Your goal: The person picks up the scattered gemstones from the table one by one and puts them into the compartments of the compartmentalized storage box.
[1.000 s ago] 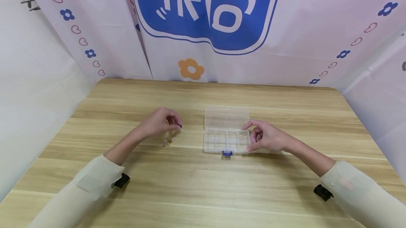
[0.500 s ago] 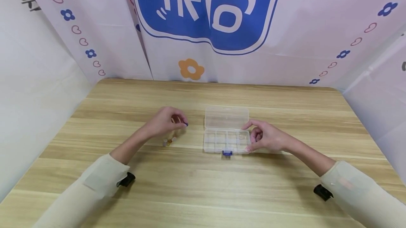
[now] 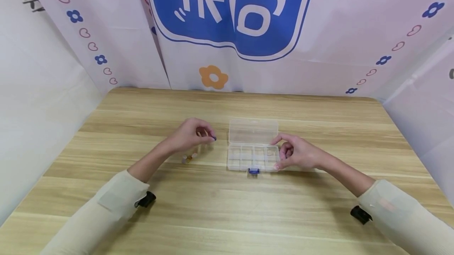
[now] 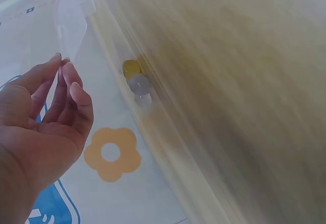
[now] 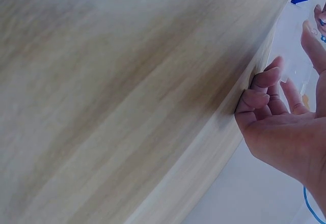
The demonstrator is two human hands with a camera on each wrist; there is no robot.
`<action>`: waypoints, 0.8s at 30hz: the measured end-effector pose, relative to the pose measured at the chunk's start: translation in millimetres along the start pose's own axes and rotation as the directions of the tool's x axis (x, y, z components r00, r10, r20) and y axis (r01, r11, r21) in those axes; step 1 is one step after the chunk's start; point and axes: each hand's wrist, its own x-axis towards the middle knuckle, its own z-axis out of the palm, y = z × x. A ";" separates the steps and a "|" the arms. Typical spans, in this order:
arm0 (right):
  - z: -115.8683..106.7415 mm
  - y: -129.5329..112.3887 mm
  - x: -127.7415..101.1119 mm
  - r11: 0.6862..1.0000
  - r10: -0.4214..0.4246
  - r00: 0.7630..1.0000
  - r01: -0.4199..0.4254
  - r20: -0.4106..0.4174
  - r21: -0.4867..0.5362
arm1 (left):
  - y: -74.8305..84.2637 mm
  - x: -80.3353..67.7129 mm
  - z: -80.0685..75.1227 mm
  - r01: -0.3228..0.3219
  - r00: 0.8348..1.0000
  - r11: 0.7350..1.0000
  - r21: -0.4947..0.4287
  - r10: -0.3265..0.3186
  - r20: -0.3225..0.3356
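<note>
A small dark-blue bead (image 3: 213, 138) sits pinched at the fingertips of the left hand (image 3: 189, 135), lifted just off the worktop (image 3: 227, 215) and held between the loose beads (image 3: 189, 157) and the clear compartment box (image 3: 252, 157). The step in hand looks like carrying that bead across to the box. The next move seems to call for bringing it over one open cell and letting go with a fine, low release, so it does not bounce out.

The right hand (image 3: 296, 153) rests against the box's right end, fingers curled round its edge as if steadying it. The lid (image 3: 253, 131) lies open toward the backdrop, and the blue latch (image 3: 253, 171) faces the person.

The bead is too small to show its shape, and the left wrist view does not show it at all. The clear walls make it hard to tell whether the cells hold anything. The right wrist view shows only curled fingers and a blurred edge.
</note>
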 end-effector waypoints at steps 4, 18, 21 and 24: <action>0.3 -0.8 0.1 1.000 0.001 1.000 -0.001 -0.001 0.000 | 1.4 2.0 0.9 -0.009 1.000 0.999 -0.041 0.010 0.012; 0.4 -0.3 0.7 1.000 0.014 1.000 -0.014 -0.004 0.003 | 11.8 10.0 9.0 -0.015 0.998 0.996 -0.093 0.021 0.060; 0.4 -0.1 0.7 1.000 0.013 1.000 -0.013 -0.004 0.003 | 13.0 11.5 10.6 -0.027 0.997 0.993 -0.115 0.035 0.072; 0.4 0.1 0.4 1.000 0.011 1.000 -0.011 -0.003 0.005 | 13.8 13.8 12.8 -0.043 0.995 0.990 -0.133 0.055 0.082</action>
